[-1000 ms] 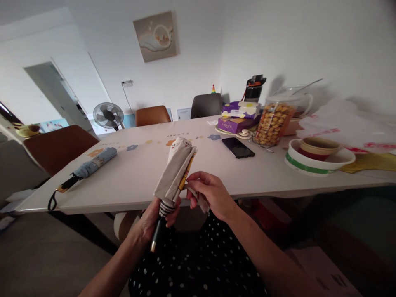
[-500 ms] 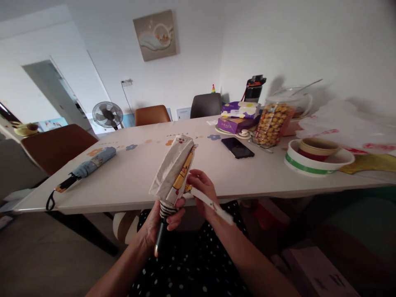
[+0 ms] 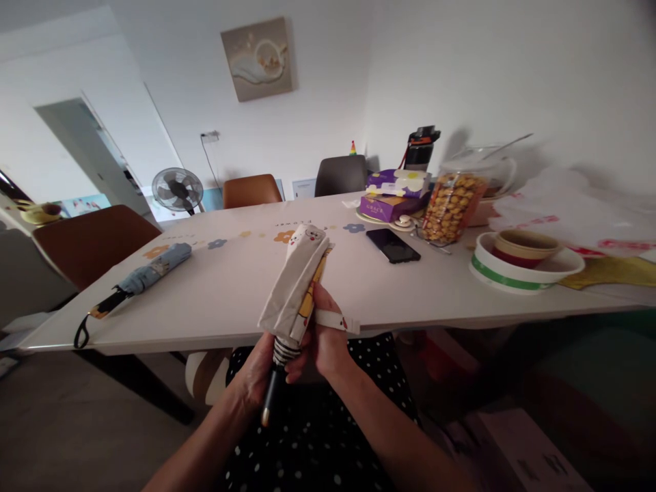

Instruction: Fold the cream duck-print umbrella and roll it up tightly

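A folded cream umbrella [image 3: 293, 287] with a yellow cartoon print and a black handle [image 3: 274, 393] tilts over the table's front edge. My left hand [image 3: 259, 369] is wrapped round its base, near the black-and-white striped part [image 3: 285, 350]. On the umbrella's right side, my right hand [image 3: 328, 335] is closed against the cloth, its fingertips partly hidden behind the folds. A loose cream strap [image 3: 337, 320] lies across the back of that hand. Farther left on the table rests a second folded umbrella [image 3: 154, 270], light blue, with a black handle and wrist loop.
A black phone [image 3: 393, 245] lies right of centre on the white table [image 3: 220, 307]. Beyond it stand a purple tissue box [image 3: 384, 207], a jar of brown snacks [image 3: 454, 207] and a dark bottle [image 3: 420, 149]. A white bowl with a green band [image 3: 505, 278] sits at the right.
My right hand has moved in against the umbrella's side, and the strap now crosses that hand instead of trailing down along the forearm. The umbrella has turned slightly, showing less yellow print.
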{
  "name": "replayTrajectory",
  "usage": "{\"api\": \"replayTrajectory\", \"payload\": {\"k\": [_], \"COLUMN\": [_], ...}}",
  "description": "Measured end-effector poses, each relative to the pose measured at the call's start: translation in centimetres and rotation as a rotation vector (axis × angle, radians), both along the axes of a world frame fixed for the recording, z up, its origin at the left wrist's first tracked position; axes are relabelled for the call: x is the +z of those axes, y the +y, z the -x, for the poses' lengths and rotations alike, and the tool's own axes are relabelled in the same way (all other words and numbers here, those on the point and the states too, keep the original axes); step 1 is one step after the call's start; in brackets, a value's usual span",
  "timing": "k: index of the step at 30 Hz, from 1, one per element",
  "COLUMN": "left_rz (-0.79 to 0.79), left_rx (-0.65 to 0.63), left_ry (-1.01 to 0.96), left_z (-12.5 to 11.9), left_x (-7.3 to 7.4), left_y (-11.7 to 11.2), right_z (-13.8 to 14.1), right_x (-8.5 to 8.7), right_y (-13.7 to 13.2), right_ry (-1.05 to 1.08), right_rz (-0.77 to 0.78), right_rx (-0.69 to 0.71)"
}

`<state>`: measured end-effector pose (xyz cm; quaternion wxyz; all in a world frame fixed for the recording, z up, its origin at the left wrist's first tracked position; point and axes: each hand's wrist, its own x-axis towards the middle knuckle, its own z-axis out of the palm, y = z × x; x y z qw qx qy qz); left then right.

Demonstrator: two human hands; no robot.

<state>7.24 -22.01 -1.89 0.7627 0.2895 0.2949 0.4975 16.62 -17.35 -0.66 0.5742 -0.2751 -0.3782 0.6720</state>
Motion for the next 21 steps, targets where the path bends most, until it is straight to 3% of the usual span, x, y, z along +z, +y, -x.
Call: {"api": "replayTrajectory", "payload": {"k": [4, 8, 12, 16, 18, 21], "left_rz": [-0.003, 0.002, -0.043, -0.268, -0.361, -0.351], "left_rx": [-0.033, -0.003, 0.120, 0.328, 0.404, 0.450], "left_ry": [0.034, 0.163, 0.455, 0.733, 0.808, 0.865], "left_z": [-0.1, -0.6, -1.3, -1.6, -1.6, -1.6], "left_x": [0.3, 0.7, 0.9, 1.1, 1.0, 0.5], "left_y": [-0.2, -0.6, -0.8, -0.4, -0.3, -0.4], "right_z": [-0.1, -0.3, -0.6, -0.6, -0.5, -0.4], "right_x": [0.5, 0.7, 0.7, 0.7, 0.8, 1.0], "right_y": [0.5, 0.9, 1.3, 1.6, 1.5, 1.4], "right_ry": [0.068, 0.068, 0.091, 0.056, 0.057, 0.056], "right_rz": [0.055, 0.057, 0.068, 0.113, 0.099, 0.095], "right_rx": [-0.084, -0.072, -0.059, -0.126, -0.168, -0.215]}}
